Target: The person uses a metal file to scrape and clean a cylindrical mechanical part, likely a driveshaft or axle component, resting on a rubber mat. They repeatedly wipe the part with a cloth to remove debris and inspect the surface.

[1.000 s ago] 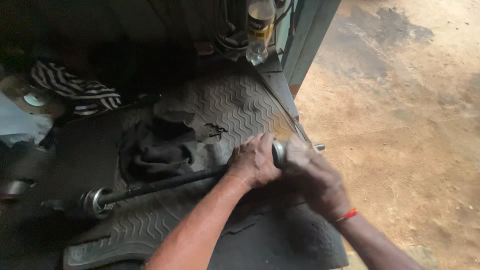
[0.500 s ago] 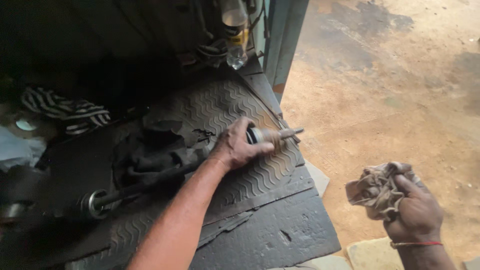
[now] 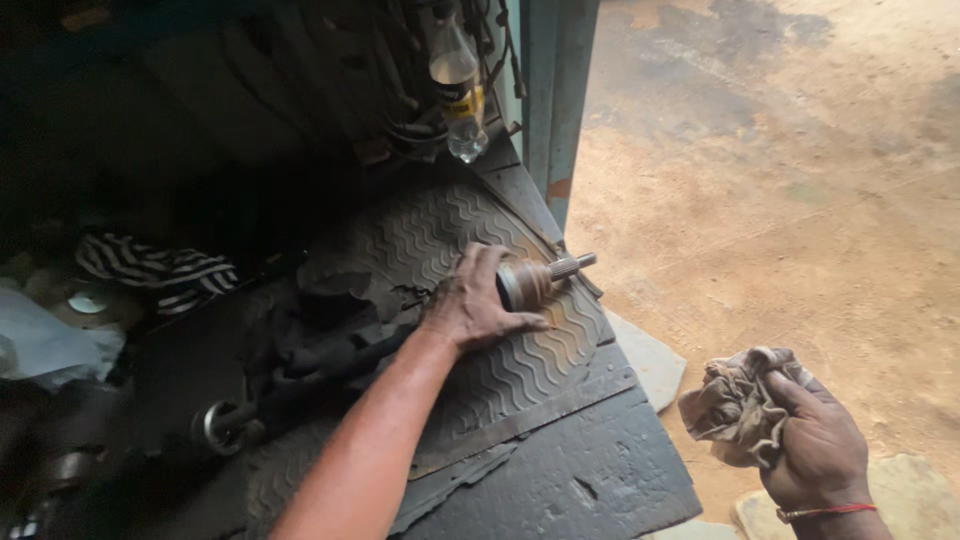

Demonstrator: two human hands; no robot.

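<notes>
the left hand (image 3: 475, 300) lies on a drive shaft (image 3: 530, 282), its fingers curled over the thick metal joint housing near the shaft's outer end, the thumb stretched along the mat beneath it. the splined stub of the shaft pokes out past the fingers toward the doorway. the rest of the shaft runs back under the forearm, down and to the left, through a dark crumpled cloth (image 3: 320, 335) to a ring-shaped metal end (image 3: 222, 428) in the shadow. the shaft rests on a grey rubber mat (image 3: 520, 370) with a wavy ribbed pattern, which covers the floor of a vehicle or cabin at its open side. a flatter dark sheet (image 3: 590, 480) lies under the mat's near edge.

the right hand (image 3: 815, 445) is held well apart from the shaft, out over the bare earth ground (image 3: 780, 200), closed in a fist around a dirty bunched rag (image 3: 735, 405). a thin red band circles that wrist.

behind the left hand, a plastic bottle (image 3: 458, 85) with a yellow label stands upright against the blue-green door frame (image 3: 560, 100), among dark hanging cables. a black and white striped cloth (image 3: 155, 268) lies in the dim area to the left, near a pale plastic bag (image 3: 45, 345). a flat pale stone (image 3: 650, 355) sits on the ground just beside the mat's edge.
</notes>
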